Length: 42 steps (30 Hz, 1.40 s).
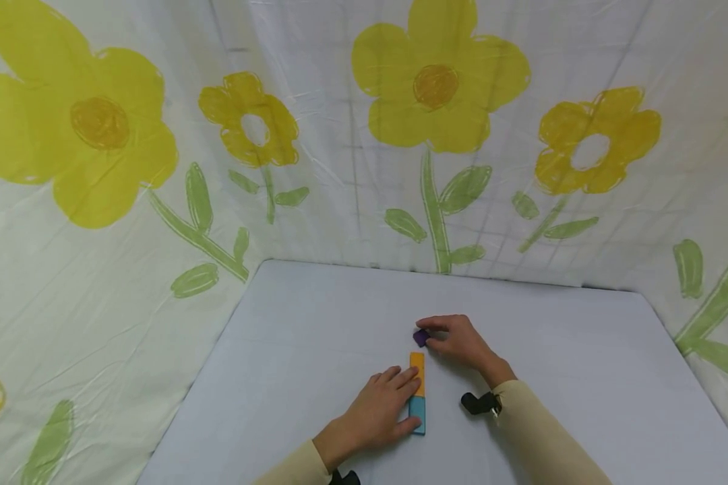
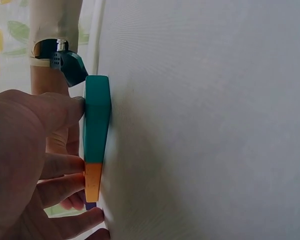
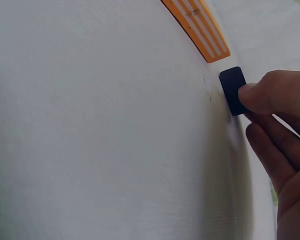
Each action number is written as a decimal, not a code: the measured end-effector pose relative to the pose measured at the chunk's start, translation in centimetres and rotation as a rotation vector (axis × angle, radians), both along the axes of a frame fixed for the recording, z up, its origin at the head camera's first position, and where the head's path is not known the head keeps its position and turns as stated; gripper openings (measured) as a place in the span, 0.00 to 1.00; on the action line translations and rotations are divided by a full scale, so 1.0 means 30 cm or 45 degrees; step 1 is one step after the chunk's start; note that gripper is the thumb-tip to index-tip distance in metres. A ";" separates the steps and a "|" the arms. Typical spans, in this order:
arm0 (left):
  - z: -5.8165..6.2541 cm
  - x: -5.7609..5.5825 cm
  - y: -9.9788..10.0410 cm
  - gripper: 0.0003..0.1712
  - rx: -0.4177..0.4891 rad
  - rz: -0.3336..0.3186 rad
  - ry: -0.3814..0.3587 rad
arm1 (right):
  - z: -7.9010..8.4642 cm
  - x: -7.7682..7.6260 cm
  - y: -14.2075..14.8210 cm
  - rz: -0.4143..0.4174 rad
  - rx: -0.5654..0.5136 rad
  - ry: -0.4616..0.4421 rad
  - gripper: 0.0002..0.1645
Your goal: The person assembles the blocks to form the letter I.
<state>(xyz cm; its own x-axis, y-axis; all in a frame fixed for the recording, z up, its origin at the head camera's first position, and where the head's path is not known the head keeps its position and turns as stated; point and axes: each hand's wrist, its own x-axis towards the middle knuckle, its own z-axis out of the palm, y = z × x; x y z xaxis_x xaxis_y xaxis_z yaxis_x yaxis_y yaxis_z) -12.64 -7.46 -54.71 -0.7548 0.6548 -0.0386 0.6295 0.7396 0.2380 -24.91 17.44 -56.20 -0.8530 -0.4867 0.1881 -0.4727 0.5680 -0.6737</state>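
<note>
Two flat blocks stand end to end in a line on the white table, an orange block farther away and a teal block nearer. My left hand rests on them from the left, fingers spread, its thumb on the teal block and fingertips on the orange one. Just beyond the orange block's far end, my right hand pinches a small dark purple block between thumb and fingers. Pale stripes run along the orange block in the right wrist view, with a narrow gap between it and the purple block.
The white table has rounded far corners. Behind it hangs a white curtain printed with yellow flowers. A black wrist camera sits on the right sleeve, close to the blocks' right side.
</note>
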 end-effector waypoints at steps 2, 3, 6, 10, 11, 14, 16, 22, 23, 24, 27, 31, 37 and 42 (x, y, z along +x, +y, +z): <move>0.003 0.000 0.001 0.39 0.004 0.006 -0.015 | -0.009 0.002 -0.002 -0.031 0.010 0.032 0.24; 0.005 0.000 0.001 0.38 0.005 0.008 -0.021 | -0.013 0.004 -0.003 -0.043 0.009 0.041 0.24; 0.011 0.001 0.000 0.38 0.010 0.014 -0.034 | -0.019 0.011 -0.009 -0.070 -0.008 0.050 0.23; 0.014 0.004 0.000 0.38 0.018 0.012 -0.018 | -0.021 0.022 -0.020 -0.097 -0.043 0.049 0.23; 0.013 0.004 0.000 0.38 0.022 0.010 -0.009 | -0.021 0.025 -0.023 -0.105 -0.053 0.049 0.22; 0.008 0.004 0.004 0.38 0.033 0.016 -0.014 | -0.024 0.037 -0.032 -0.134 -0.059 0.048 0.22; 0.003 0.003 0.007 0.38 0.036 0.021 -0.025 | -0.029 0.046 -0.036 -0.151 -0.059 0.044 0.22; 0.001 0.001 0.012 0.38 0.021 0.038 -0.052 | -0.046 0.057 -0.037 -0.182 -0.064 0.020 0.22; 0.002 0.002 0.012 0.38 0.020 0.040 -0.055 | -0.047 0.058 -0.037 -0.184 -0.062 0.019 0.22; 0.003 0.001 0.012 0.38 0.020 0.040 -0.058 | -0.046 0.060 -0.037 -0.183 -0.059 0.023 0.22; 0.007 0.003 0.012 0.38 0.024 0.042 -0.061 | -0.046 0.066 -0.038 -0.187 -0.058 0.038 0.20; 0.005 0.004 0.013 0.38 0.026 0.047 -0.059 | -0.042 0.076 -0.040 -0.194 -0.070 0.036 0.20; -0.001 0.003 0.013 0.38 0.023 0.049 -0.039 | -0.042 0.088 -0.043 -0.205 -0.070 0.039 0.19; 0.000 0.003 0.012 0.38 0.023 0.046 -0.025 | -0.046 0.094 -0.045 -0.213 -0.075 0.056 0.19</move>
<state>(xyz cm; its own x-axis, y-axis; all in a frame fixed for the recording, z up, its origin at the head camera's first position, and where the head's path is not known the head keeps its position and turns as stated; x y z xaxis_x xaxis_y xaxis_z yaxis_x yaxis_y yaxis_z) -12.54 -7.09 -54.70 -0.7770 0.6281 -0.0418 0.5978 0.7571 0.2635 -22.09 16.10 -57.58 -0.9116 -0.3256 0.2508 -0.4044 0.6015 -0.6889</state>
